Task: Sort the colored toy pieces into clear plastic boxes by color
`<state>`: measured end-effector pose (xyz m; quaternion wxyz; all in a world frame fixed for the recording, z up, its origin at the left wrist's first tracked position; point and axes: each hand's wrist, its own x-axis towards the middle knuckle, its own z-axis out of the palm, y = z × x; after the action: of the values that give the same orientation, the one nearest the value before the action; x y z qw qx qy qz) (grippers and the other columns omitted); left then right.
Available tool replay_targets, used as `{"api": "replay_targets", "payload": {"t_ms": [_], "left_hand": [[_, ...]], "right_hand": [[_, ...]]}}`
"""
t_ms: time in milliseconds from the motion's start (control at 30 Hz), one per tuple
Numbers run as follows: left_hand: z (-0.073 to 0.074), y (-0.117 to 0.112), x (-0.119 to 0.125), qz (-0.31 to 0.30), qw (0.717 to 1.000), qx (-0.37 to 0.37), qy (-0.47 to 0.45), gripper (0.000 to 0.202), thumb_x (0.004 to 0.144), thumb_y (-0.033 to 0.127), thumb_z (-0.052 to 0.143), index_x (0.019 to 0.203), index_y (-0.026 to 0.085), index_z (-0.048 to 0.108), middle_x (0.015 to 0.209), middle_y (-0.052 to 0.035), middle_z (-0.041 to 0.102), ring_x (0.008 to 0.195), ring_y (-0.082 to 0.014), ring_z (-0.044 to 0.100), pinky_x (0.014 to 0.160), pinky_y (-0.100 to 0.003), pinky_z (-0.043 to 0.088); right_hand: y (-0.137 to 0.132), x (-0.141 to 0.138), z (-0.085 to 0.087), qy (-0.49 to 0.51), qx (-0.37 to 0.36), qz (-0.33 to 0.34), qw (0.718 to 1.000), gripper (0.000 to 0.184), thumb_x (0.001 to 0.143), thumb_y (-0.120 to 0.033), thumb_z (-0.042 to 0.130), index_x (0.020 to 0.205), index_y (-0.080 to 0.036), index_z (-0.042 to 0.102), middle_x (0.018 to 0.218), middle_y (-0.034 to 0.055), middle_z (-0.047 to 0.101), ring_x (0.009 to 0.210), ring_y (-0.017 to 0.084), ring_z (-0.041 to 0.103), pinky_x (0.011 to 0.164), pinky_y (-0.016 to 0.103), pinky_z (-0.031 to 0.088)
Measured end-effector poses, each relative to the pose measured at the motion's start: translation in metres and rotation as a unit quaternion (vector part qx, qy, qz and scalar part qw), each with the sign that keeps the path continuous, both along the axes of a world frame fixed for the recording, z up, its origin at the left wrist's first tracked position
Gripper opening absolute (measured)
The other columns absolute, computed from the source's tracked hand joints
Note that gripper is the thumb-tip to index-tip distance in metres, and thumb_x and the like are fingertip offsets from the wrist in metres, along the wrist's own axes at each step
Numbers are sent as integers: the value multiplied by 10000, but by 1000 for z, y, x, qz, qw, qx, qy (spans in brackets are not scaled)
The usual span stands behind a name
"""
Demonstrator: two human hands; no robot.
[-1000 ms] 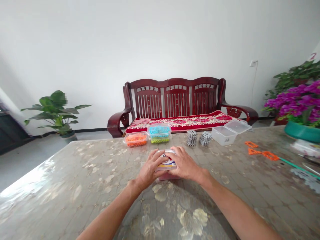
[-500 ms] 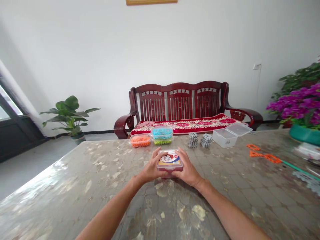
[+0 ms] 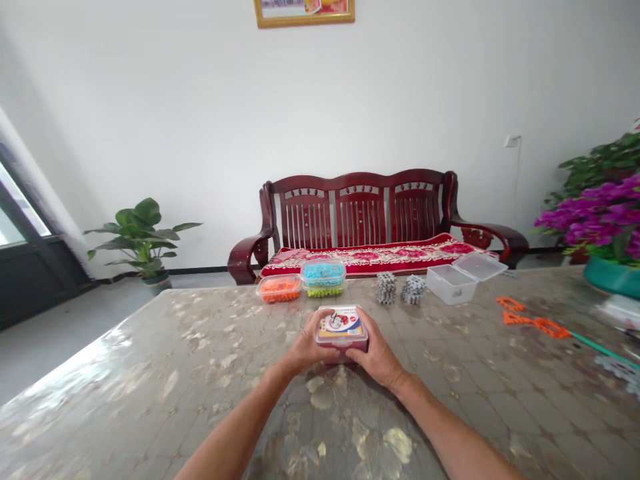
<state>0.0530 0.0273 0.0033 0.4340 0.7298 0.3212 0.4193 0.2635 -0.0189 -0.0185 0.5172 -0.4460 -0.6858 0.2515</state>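
Observation:
A small clear plastic box [image 3: 342, 333] with a printed label on its closed lid and dark red contents is at the middle of the table. My left hand [image 3: 309, 345] grips its left side, thumb along the front. On the opposite side, my right hand [image 3: 376, 353] clasps the box the same way. Whether the box touches the table or is slightly raised, I cannot tell. Beyond it are a box of orange pieces [image 3: 279, 288] and a box of blue pieces [image 3: 323, 272] stacked on a box of green pieces [image 3: 324, 292].
Two grey stacks of linked pieces, one a grey stack [image 3: 386, 289], stand beside an open clear box [image 3: 451, 285]. Orange linked pieces [image 3: 537, 323] on a green stick lie at right, near a teal flowerpot [image 3: 611, 277]. A wooden bench [image 3: 360, 213] stands behind the table.
My fingers have slid from the top of the lid down to the box's sides, showing more of the label. The whole scene sits slightly lower as the camera tilts up.

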Motion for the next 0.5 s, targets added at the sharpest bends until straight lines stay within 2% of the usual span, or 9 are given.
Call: {"api": "replay_targets", "payload": {"t_ms": [200, 300, 433, 500], "left_hand": [[-1, 7, 7, -2, 1000, 1, -22, 886, 543, 415, 924, 1303, 223, 512, 1218, -95, 585, 1112, -307, 598, 1020, -464, 460], [-6, 9, 12, 0, 999, -3, -33, 881, 584, 464, 892, 1325, 221, 483, 1241, -105, 573, 1123, -312, 602, 1016, -472, 467], [-12, 5, 20, 24, 998, -7, -61, 917, 643, 493, 847, 1394, 212, 402, 1285, -128, 552, 1156, -323, 598, 1021, -478, 471], [-13, 2, 21, 34, 997, -10, -68, 918, 671, 484, 827, 1417, 212, 367, 1298, -131, 548, 1170, -327, 594, 1022, -484, 472]], "right_hand": [[2, 2, 0, 49, -11, -5, 999, 961, 672, -101, 665, 1531, -279, 270, 1550, 69, 393, 1418, 247, 374, 1200, 484, 256], [5, 1, -5, 70, -4, -15, 997, 986, 627, -50, 608, 1532, -257, 275, 1530, 74, 429, 1393, 240, 416, 1185, 464, 298], [12, 6, -19, 102, 10, -75, 992, 835, 598, -19, 470, 1410, -216, 466, 1382, 82, 581, 1207, 216, 592, 1015, 386, 500], [17, 14, -23, 93, 13, -131, 987, 748, 583, -21, 437, 1292, -219, 569, 1240, 63, 663, 1059, 201, 654, 905, 349, 548]]}}
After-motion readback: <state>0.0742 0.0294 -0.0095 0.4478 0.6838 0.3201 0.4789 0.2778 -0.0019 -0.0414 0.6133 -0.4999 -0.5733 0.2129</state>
